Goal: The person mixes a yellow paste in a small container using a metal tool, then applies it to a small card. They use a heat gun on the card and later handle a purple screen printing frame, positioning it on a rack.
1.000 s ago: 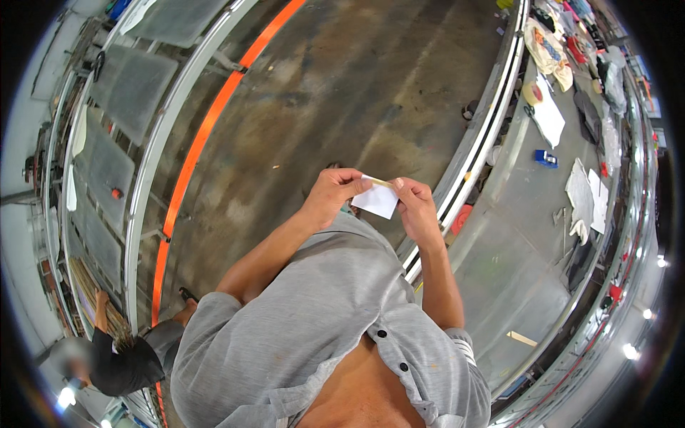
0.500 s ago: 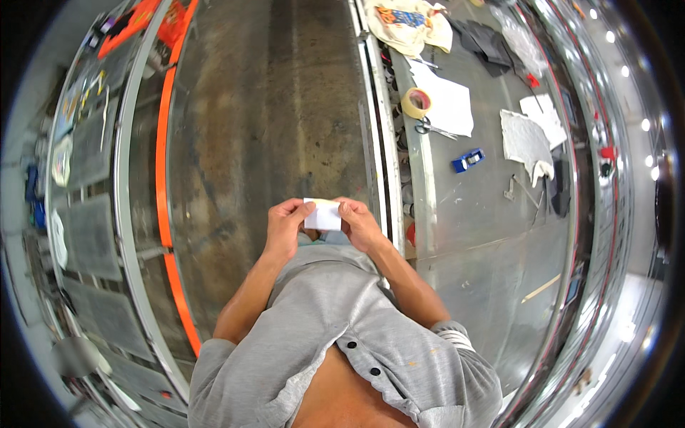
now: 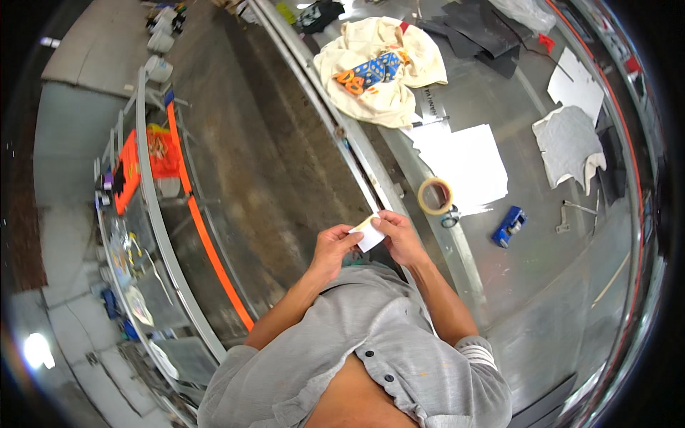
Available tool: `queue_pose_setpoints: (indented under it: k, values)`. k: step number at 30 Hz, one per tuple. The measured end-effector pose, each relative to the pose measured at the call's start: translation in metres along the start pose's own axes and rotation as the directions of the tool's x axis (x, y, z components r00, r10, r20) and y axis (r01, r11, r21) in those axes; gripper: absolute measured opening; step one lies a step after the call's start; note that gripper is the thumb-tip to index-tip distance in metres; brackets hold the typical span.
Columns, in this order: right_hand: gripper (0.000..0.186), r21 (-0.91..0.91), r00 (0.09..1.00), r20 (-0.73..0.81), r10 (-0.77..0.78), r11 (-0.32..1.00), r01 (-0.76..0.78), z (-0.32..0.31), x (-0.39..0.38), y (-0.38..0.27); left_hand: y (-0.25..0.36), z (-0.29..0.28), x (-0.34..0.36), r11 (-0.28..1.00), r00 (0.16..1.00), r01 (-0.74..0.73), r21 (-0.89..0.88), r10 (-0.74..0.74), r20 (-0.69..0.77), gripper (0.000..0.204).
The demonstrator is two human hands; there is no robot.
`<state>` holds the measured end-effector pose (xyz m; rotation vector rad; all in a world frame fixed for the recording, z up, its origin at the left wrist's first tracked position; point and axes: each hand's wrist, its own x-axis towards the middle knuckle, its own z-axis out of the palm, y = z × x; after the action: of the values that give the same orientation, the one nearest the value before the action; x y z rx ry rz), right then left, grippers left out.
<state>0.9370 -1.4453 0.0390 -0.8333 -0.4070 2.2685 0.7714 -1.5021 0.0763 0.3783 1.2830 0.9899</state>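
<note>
A small white piece of paper [image 3: 370, 239] with a pale yellow strip along its upper edge is held in front of my body. My left hand [image 3: 333, 250] pinches its left side between thumb and fingers. At its upper right, my right hand [image 3: 399, 235] grips it with the thumb on top. The paper is tilted, and the fingers behind it are partly hidden. Beyond my right hand, on the table, lie a roll of tape [image 3: 434, 196] and a pair of scissors [image 3: 449, 218].
The glass-topped table [image 3: 464, 267] on my right bears white sheets [image 3: 474, 164], a cream printed cloth [image 3: 378, 71], a blue tape dispenser [image 3: 509, 227], a grey fabric piece [image 3: 567, 145] and dark sheets [image 3: 481, 32]. An orange-edged rack [image 3: 214, 260] runs along my left, across the floor [image 3: 264, 164].
My view has turned, and the table's things now appear nearer and lower. Both hands still hold the paper, which now tilts and shows right of its earlier place.
</note>
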Motion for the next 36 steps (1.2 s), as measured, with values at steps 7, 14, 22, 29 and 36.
queue_pose_setpoints:
  k: [7,14,22,29,36]
  values:
    - [0.013,-0.110,0.808,-0.453,-0.377,0.923,0.369,-0.017,0.036,-0.046,0.109,0.012,0.122,0.796,0.931,-0.174,0.581,-0.060,0.361,0.023]
    - [0.014,-0.249,0.316,-0.837,-0.446,0.826,0.506,-0.045,0.030,-0.055,0.214,0.018,0.330,0.453,0.783,-0.607,0.653,0.479,0.396,0.033]
    - [0.013,-0.269,-0.057,-0.940,-0.337,0.627,0.731,0.038,0.109,-0.063,0.244,0.071,0.459,0.189,0.840,-0.458,0.869,-0.229,0.492,0.033]
    - [0.014,-0.049,0.190,-0.938,-0.290,0.654,0.755,0.104,0.193,-0.083,0.235,0.069,0.414,0.730,0.544,0.215,0.648,-0.641,0.542,0.022]
    - [0.011,-0.049,0.262,-0.908,-0.326,0.705,0.708,0.130,0.257,-0.116,0.262,0.059,0.385,0.717,0.450,0.222,0.661,-0.677,0.583,0.019]
